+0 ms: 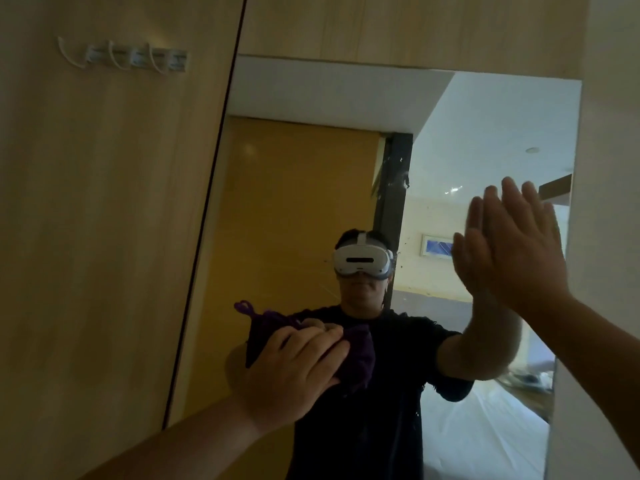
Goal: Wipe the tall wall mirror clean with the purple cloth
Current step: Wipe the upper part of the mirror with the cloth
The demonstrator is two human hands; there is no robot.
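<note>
Head view: the cloth point(360, 355) was gripped by left-hand point(294, 372) fingers against the mirror point(450, 140); the right hand point(519, 247) was pressed flat, fingers spread. Hooks point(135, 57) were mounted leftward.

The purple cloth point(360, 358) is mostly hidden behind the left hand point(294, 372), so its full shape cannot be told. The mirror point(311, 188) runs off the bottom edge, and its lower end is out of view. The right hand point(519, 247) covers the glass near the right edge; whether the palm touches it is unclear. Both forearms are cut off by the picture's edges. Labels on the wall hooks point(135, 58) at far left are too blurred to read.
</note>
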